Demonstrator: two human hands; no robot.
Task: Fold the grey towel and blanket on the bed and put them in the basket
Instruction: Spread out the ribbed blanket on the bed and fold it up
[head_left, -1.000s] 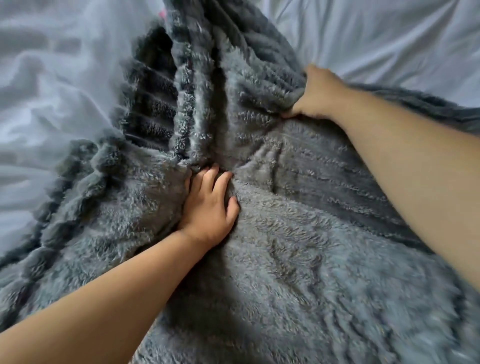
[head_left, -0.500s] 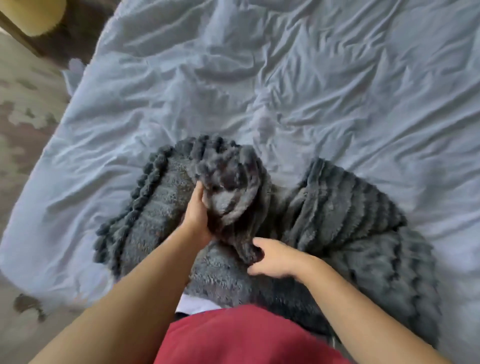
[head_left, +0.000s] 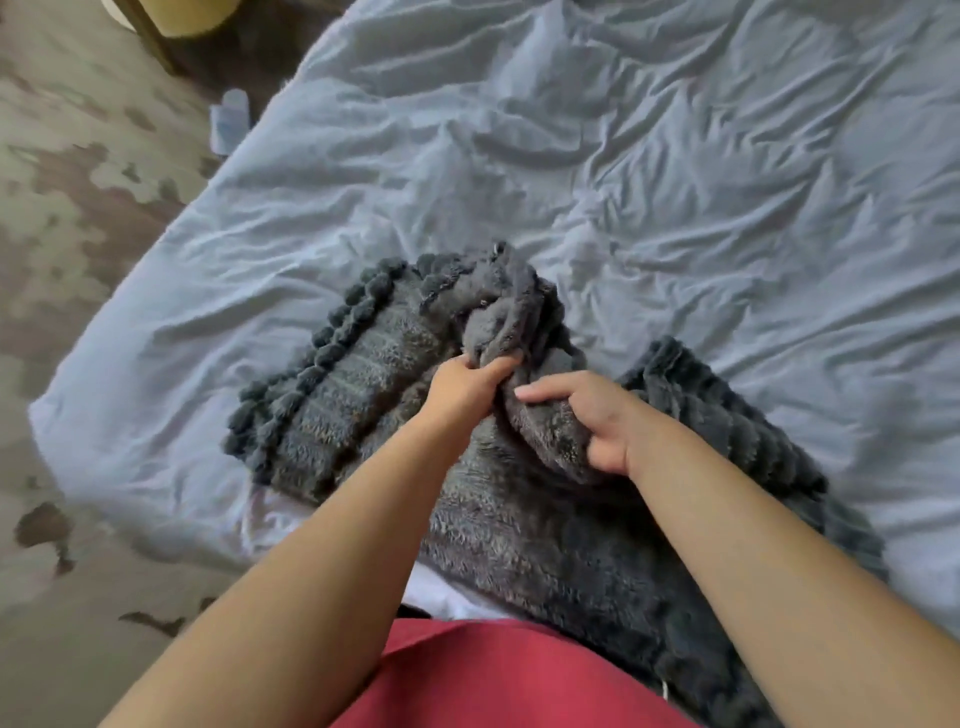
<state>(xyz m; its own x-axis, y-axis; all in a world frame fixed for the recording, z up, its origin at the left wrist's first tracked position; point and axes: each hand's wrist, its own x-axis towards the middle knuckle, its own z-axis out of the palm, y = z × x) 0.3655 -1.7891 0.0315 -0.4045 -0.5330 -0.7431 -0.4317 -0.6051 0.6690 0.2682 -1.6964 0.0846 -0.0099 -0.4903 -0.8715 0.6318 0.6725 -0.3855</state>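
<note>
1. Head view: a grey blanket (head_left: 363, 395) lies bunched on a wrinkled pale sheet (head_left: 675, 182), in the centre and lower right of the frame.
2. The left hand (head_left: 467, 387) grips a raised fold of blanket at centre, fingers curled round it.
3. The right hand (head_left: 587, 415), just beside it, clutches the same fold, fingers and thumb curled round the fabric.
4. A red garment (head_left: 493, 680) fills the bottom edge.

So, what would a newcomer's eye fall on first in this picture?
The dark grey fluffy blanket with a bobble edge, bunched in the lower middle of the view, stands out first. The left hand and the right hand both grip a raised fold at its centre. Around it spreads the crumpled pale blue bed sheet.
</note>
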